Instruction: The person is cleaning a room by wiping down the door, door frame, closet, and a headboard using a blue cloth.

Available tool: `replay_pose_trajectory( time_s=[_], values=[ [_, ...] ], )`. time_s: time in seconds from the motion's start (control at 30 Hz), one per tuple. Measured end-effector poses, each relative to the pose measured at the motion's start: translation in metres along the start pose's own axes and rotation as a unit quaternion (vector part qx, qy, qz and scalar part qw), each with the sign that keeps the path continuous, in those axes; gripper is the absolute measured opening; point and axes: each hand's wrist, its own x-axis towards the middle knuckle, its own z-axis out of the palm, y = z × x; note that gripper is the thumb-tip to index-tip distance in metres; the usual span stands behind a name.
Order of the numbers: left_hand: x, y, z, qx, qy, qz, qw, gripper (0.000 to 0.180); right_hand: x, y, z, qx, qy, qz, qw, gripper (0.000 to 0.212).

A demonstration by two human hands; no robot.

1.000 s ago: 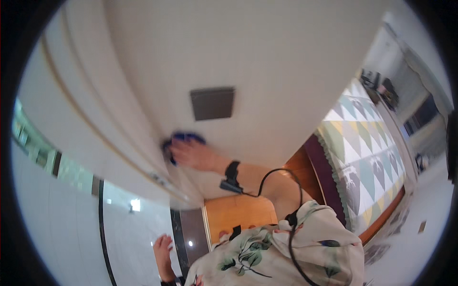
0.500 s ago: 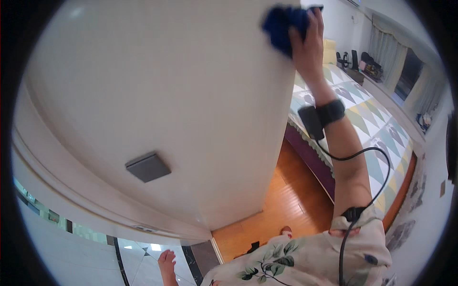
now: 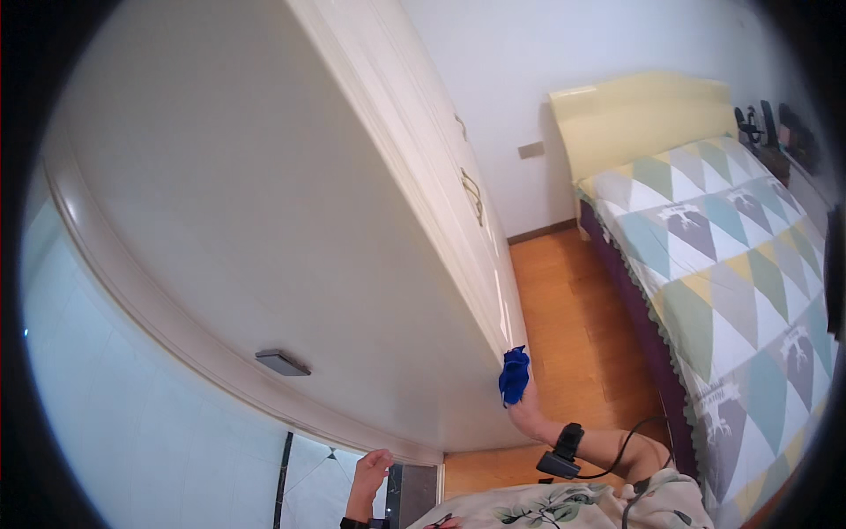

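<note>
A crumpled blue cloth (image 3: 514, 377) lies against the lower front edge of a large cream wardrobe side panel (image 3: 291, 203). My right hand (image 3: 527, 413) is closed on it, partly hidden behind the cloth. A black strap with a small box is round my right wrist, and a cable runs from it along the arm. My left hand (image 3: 372, 467) hangs low beside the panel's base, apart from it. Its fingers are curled in, with nothing seen in them.
A grey square switch plate (image 3: 283, 362) sits on the panel. Brass-coloured handles (image 3: 472, 196) mark the wardrobe doors. To the right stands a bed (image 3: 696, 238) with a triangle-patterned cover and a yellow headboard (image 3: 648, 119). Wooden floor (image 3: 564, 309) runs between them.
My right hand has come down with the blue cloth from high on the panel's edge to low on it. The view has shifted, bringing the wardrobe doors and headboard into sight.
</note>
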Motion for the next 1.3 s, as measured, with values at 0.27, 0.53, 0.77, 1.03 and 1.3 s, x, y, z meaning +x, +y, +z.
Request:
replay_pose_trajectory(
  time_s=[0.27,0.53,0.77,1.03,1.3],
  values=[
    [0.049,0.031,0.025,-0.012,0.117,0.192,0.974,0.017,0.197,-0.223,0.019,-0.009,-0.021,-0.509,0.86,0.039],
    [0.038,0.179,0.084,0.025,0.244,0.363,0.899,0.022,0.313,-0.301,0.036,0.049,-0.062,-0.598,0.797,0.03],
    [0.016,0.262,0.125,0.205,0.316,0.542,0.752,0.043,0.17,0.016,-0.017,0.144,-0.275,-0.083,0.947,0.02],
    [0.038,0.315,0.203,0.206,0.465,0.535,0.675,0.069,0.275,-0.095,0.021,0.056,-0.278,-0.657,0.699,0.045],
    [0.028,0.324,0.207,0.295,0.504,0.498,0.642,0.067,0.461,-0.404,0.086,0.105,0.061,-0.703,0.701,0.039]
  ],
)
